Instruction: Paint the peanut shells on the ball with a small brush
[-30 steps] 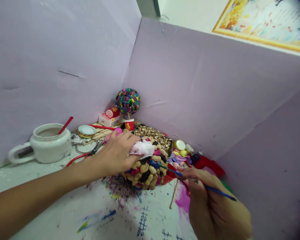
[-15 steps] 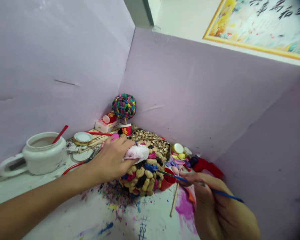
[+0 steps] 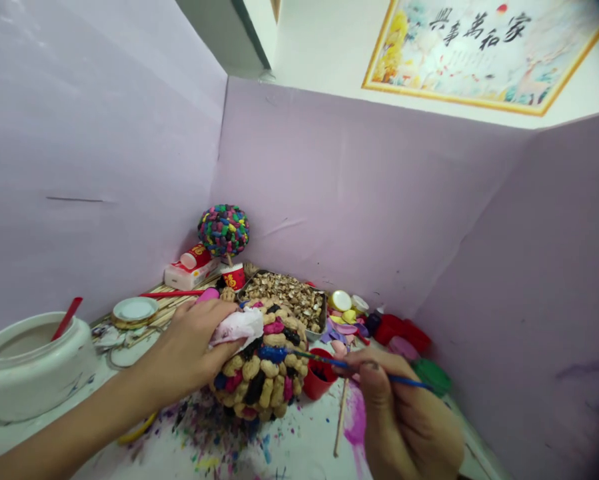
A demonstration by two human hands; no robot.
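Note:
A ball covered in peanuts (image 3: 266,383) rests on the table, some peanuts painted blue, black or magenta, others bare. My left hand (image 3: 194,343) holds a crumpled white tissue (image 3: 239,327) against the ball's upper left side. Between the fingers of my right hand (image 3: 404,413) is a thin blue paintbrush (image 3: 352,365), its tip touching a wet-looking blue peanut (image 3: 273,353). A red cup (image 3: 320,383) with dark contents stands just right of the ball, under the brush.
A finished-looking multicoloured ball (image 3: 224,230) stands on a stick in a red paper cup (image 3: 233,276). Behind lies a tray of shells (image 3: 284,293). A white pot (image 3: 36,373) is at left; open jars (image 3: 340,300) and a green lid (image 3: 432,375) sit at right.
The view has shifted, so most objects appear further left and slightly lower. Both hands keep their holds, and the brush tip remains on the blue peanut.

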